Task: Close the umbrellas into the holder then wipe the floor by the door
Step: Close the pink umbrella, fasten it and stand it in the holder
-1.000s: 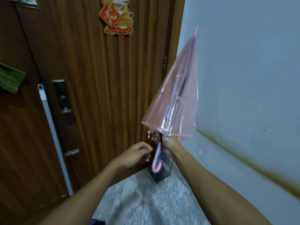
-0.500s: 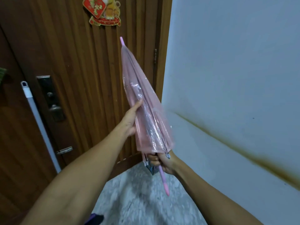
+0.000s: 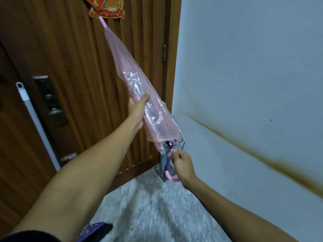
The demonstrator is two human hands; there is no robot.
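While the pink transparent umbrella (image 3: 139, 95) is folded down but not yet fastened or stowed, the head view shows it held slanting in the air, its tip up against the wooden door (image 3: 70, 67) and its curved pink handle (image 3: 170, 177) low, just above the wire umbrella holder (image 3: 165, 169) that stands on the floor (image 3: 148, 206) in the corner where door and wall (image 3: 244, 84) meet. The left hand (image 3: 137, 109) wraps its fingers around the bunched canopy about halfway along, thumb on top, pressing the plastic together. The right hand (image 3: 181, 163) is below the canopy's open edge with its fingertips pinched on something small by the shaft, probably the closing strap, though that is too small to tell. The holder already seems to hold another dark umbrella, partly hidden. The risk I see is that the loose canopy edge, still flared around the rib ends, springs outward if the left hand eases before the strap is secured; the flared ribs could then snag the thin wire rim, or tip the light holder over when the umbrella goes in. A mop handle (image 3: 33, 119) leans against the door at the left, ready for the floor.
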